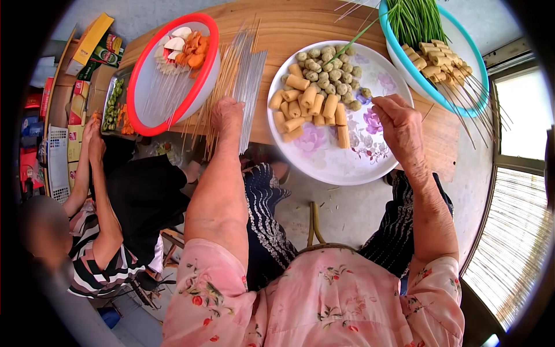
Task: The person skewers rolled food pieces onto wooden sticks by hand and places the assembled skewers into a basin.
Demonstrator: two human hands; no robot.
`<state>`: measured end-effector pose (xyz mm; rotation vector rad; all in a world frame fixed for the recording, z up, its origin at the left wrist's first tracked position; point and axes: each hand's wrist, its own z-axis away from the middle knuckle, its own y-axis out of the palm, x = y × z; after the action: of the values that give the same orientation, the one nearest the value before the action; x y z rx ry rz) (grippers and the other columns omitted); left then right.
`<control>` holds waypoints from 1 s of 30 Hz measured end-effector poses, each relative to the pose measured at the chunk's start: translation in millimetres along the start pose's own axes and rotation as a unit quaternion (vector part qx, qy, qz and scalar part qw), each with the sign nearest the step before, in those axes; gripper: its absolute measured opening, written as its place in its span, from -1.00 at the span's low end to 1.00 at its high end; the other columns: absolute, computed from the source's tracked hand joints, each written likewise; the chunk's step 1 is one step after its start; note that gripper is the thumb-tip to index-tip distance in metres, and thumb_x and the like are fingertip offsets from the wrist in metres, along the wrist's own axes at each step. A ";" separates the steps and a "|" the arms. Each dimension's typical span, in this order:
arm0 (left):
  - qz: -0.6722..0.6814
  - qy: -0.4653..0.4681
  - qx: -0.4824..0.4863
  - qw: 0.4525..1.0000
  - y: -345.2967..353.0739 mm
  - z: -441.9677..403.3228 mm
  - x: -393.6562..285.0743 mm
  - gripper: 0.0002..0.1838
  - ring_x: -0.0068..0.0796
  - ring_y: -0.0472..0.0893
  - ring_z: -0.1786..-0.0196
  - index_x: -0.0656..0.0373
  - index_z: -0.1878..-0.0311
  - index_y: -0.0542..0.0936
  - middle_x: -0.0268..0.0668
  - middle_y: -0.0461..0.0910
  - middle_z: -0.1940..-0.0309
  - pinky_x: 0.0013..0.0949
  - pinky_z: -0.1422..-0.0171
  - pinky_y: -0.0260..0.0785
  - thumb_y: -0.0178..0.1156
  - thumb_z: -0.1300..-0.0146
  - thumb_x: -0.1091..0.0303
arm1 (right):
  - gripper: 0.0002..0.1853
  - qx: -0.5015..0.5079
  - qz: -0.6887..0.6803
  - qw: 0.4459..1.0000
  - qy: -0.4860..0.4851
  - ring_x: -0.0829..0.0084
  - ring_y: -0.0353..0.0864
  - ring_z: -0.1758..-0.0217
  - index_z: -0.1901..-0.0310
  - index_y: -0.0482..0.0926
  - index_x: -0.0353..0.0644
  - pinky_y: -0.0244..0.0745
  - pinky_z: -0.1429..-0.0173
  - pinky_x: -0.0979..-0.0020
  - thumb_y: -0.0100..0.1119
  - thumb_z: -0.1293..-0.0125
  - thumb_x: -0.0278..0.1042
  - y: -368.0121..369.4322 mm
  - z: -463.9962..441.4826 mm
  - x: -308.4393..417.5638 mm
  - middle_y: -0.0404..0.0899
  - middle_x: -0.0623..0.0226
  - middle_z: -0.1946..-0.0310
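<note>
My left hand (227, 115) is closed at the skewers, its fingers curled down among them and partly hidden. Thin bamboo skewers (236, 63) lie beside a bundle of metal skewers (250, 87). Over the right side of a white flowered plate (324, 168), my right hand (396, 127) has its thumb and fingers pinched together; whatever is between them is hidden. The plate holds greenish-grey balls (329, 72) and short tan rolls (315, 104). One green stalk (358, 37) reaches across the balls.
At left, a red-rimmed basin (136, 110) holds skewered orange and white pieces. A teal-rimmed basin (483, 75) at right has green stalks (416, 23) and skewered rolls (442, 61). Another person (101, 220) sits at left, hands near a tray (113, 104) of chopped vegetables.
</note>
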<state>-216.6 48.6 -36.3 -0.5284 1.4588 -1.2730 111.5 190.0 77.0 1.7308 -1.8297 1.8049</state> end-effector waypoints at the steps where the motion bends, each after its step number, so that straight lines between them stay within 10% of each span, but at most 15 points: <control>1: -0.007 -0.006 0.003 1.000 -1.1 0.9 -2.6 -0.73 -0.02 0.61 0.13 0.08 0.28 0.66 -0.08 0.64 0.27 -0.10 0.06 0.43 0.36 -0.01 0.15 | -0.87 0.004 -0.001 1.000 0.003 0.10 0.58 0.35 0.23 0.59 -0.31 0.46 0.25 0.30 0.17 -0.18 -0.52 0.2 0.4 -0.3 0.58 0.10 0.37; 18: -0.026 -0.041 -0.039 0.998 21.5 -28.0 11.7 -0.75 0.03 0.60 0.15 0.15 0.30 0.65 -0.04 0.64 0.29 -0.09 0.07 0.43 0.19 -0.06 0.20 | -0.88 0.013 0.013 1.000 -0.005 0.09 0.57 0.35 0.25 0.60 -0.27 0.45 0.27 0.27 0.19 -0.15 -0.50 -0.9 1.1 -1.9 0.57 0.13 0.39; 21: 0.042 0.021 -0.010 0.999 -16.0 -0.5 -25.9 -0.76 0.01 0.60 0.20 0.19 0.31 0.65 -0.03 0.64 0.35 -0.09 0.13 0.41 0.18 -0.06 0.22 | -0.88 0.002 0.005 1.000 -0.005 0.09 0.57 0.35 0.26 0.60 -0.27 0.45 0.27 0.25 0.19 -0.15 -0.48 2.1 0.0 -4.4 0.57 0.12 0.40; 23: 0.199 0.087 0.033 0.975 -31.6 19.8 -50.1 -0.80 -0.60 0.43 0.43 0.28 0.37 0.60 -0.42 0.51 0.53 -0.43 0.31 0.29 0.17 -0.13 0.30 | -0.86 0.002 -0.019 1.000 0.013 0.08 0.57 0.36 0.25 0.61 -0.27 0.45 0.26 0.27 0.19 -0.15 -0.47 -0.6 -0.2 -2.9 0.58 0.11 0.41; 30: 0.248 0.367 0.222 0.869 -48.8 95.4 -116.6 -0.87 -0.68 0.38 0.41 0.25 0.32 0.55 -0.46 0.45 0.53 -0.54 0.31 0.28 0.17 -0.21 0.38 | -0.69 0.013 -0.325 0.913 0.245 0.51 0.62 0.39 0.03 0.54 -0.36 0.54 0.34 0.49 0.12 -0.31 -0.31 -1.9 -2.1 -3.5 0.63 0.24 0.37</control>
<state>-108.1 91.5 70.7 0.6876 1.6657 -1.3737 112.8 194.4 76.6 1.4526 -0.8948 1.7357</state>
